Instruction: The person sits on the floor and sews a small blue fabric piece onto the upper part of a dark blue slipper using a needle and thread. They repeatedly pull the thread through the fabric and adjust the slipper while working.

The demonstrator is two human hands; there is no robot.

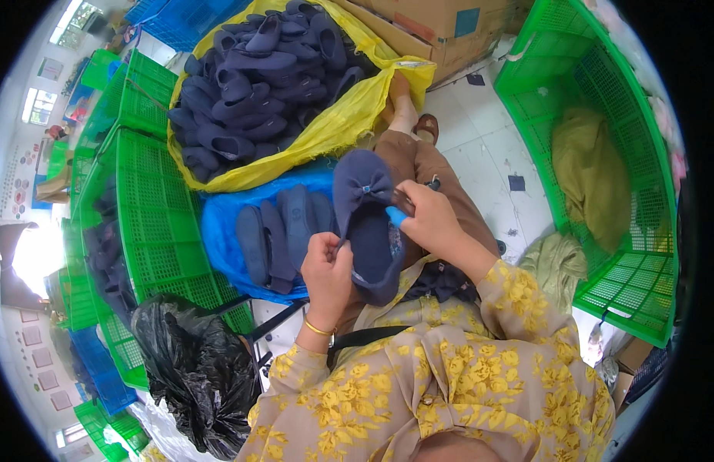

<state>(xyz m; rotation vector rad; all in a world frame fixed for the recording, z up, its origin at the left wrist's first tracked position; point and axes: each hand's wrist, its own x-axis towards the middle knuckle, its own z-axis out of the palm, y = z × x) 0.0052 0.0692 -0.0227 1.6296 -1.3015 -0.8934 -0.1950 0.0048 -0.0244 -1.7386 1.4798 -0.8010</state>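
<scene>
A dark navy slip-on shoe [360, 171], toe pointing away, is held up over my lap. Its front carries a fabric bow with a small blue stone. My left hand [327, 271] pinches the left edge of the shoe's opening. On the other side, my right hand [428, 217] is closed at the right edge near the bow, its thumb wrapped in blue; any small item between those fingers is hidden. Several navy shoes [297, 219] lie on blue plastic [222, 223] just left. Dark bow-like pieces [440, 282] rest on my lap.
A yellow sack [318, 150] heaped with navy shoes [253, 92] stands ahead. Green crates [160, 208] line the left, beside a black plastic bag [191, 369]. Another green crate [642, 292] at right holds olive cloth [592, 181]. A cardboard box [442, 35] is at the back.
</scene>
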